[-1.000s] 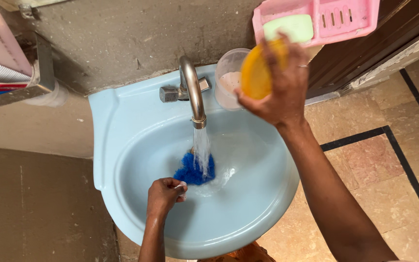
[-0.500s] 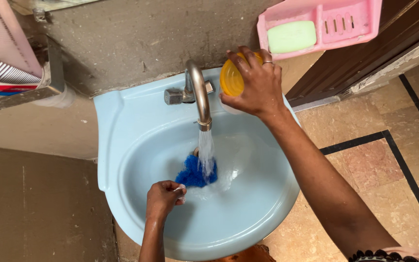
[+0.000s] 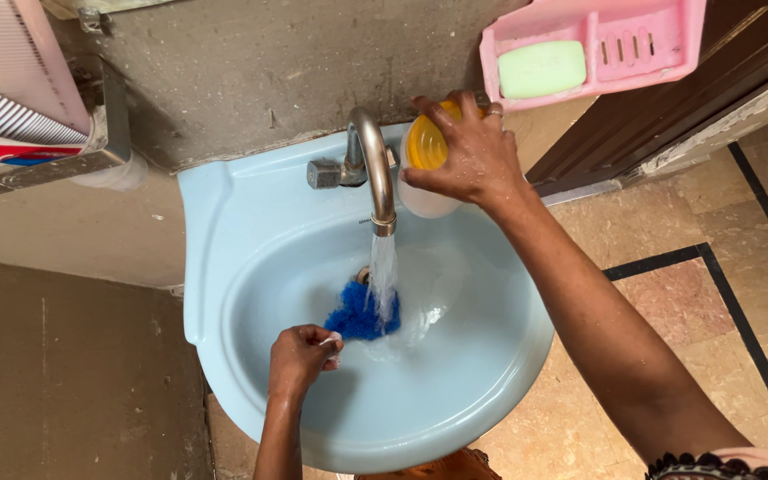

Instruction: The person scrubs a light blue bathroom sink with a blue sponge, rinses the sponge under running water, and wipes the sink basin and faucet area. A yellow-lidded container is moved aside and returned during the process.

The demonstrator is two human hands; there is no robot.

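Lid point(image 3: 426, 148) | now seated on jar point(image 3: 423, 201), seemingly | right hand point(image 3: 468, 160) grip unchanged

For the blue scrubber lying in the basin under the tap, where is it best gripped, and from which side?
Probably by the near-left edge of the blue scrubber, coming in from the front of the light blue sink. The running water falls on its far-right part and the tap arches over it, so that side is crowded. The left hand lies just in front of it.
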